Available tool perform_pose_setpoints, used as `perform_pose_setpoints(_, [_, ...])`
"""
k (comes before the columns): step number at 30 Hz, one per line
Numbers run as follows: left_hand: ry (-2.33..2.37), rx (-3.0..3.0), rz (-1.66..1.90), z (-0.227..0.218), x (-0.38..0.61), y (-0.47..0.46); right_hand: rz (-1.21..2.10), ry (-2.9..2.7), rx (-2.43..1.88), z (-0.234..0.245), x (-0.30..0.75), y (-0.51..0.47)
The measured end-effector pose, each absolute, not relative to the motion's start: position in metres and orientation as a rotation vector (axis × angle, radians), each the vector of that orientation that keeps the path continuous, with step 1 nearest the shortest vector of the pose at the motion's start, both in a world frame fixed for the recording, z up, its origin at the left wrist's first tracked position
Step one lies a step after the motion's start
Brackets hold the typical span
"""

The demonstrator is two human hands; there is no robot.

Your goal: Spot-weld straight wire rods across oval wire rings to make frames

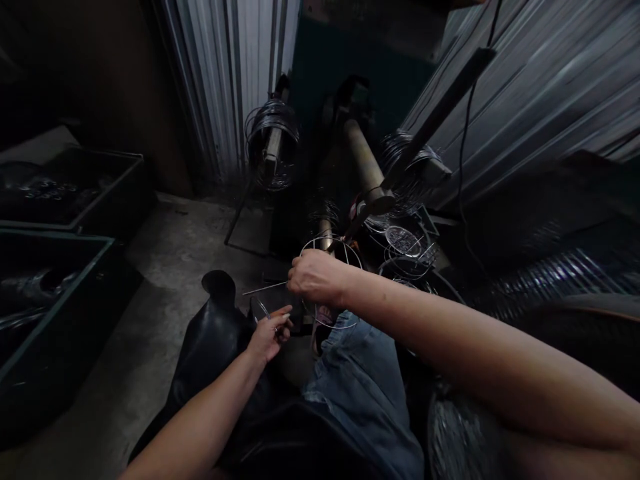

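Observation:
My right hand point(316, 277) is closed in a fist around a straight piece of wire point(263, 289) that sticks out to the left. It sits just in front of a round wire frame point(331, 248) on the machine. Lower down, my left hand point(270, 333) pinches a small wire ring point(263, 309) between its fingers, above my dark-clad knee. My jeans-covered leg point(360, 387) lies under my right forearm.
A machine with a long roller point(363, 160) and wire coils point(273, 143) stands ahead against corrugated metal walls. Finished wire pieces point(407, 243) pile at its right. Dark bins point(55, 280) line the left. Bare concrete floor point(165, 267) lies between.

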State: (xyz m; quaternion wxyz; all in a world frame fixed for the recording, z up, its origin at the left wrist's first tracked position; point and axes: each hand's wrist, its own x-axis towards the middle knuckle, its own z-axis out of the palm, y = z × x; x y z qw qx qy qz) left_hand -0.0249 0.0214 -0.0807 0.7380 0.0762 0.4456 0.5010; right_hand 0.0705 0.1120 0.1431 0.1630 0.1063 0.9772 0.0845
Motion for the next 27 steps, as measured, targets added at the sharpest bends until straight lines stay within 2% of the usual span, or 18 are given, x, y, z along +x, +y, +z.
perform_pose_setpoints(6, [0.992,0.159,1.292,-0.06,-0.035,0.022,0.149,2.893,0.436,0.152,0.086,0.102])
perform_pose_setpoints(9, [0.921,0.231,1.352,-0.04,-0.044,0.019,-0.079,3.086,0.907,0.142,0.114,0.086])
perform_pose_setpoints(10, [0.881,0.266,1.354,-0.034,-0.046,0.018,-0.289,3.13,1.164,0.132,0.126,0.08])
perform_pose_setpoints(12, [0.828,0.313,1.337,-0.021,-0.046,0.016,-0.953,3.06,1.634,0.106,0.15,0.071])
perform_pose_setpoints(15, [0.921,0.383,1.294,-0.009,-0.039,0.017,-1.887,2.57,2.129,0.067,0.177,0.061])
perform_pose_setpoints(19, [1.06,0.481,1.173,-0.004,-0.026,0.027,-2.599,1.938,2.318,0.046,0.192,0.057])
perform_pose_setpoints(22, [1.06,0.445,1.143,0.0,-0.02,0.035,-2.781,1.789,2.234,0.048,0.195,0.062])
perform_pose_setpoints(27, [1.1,0.481,1.146,0.017,-0.012,0.038,-2.776,1.773,2.259,0.049,0.193,0.071])
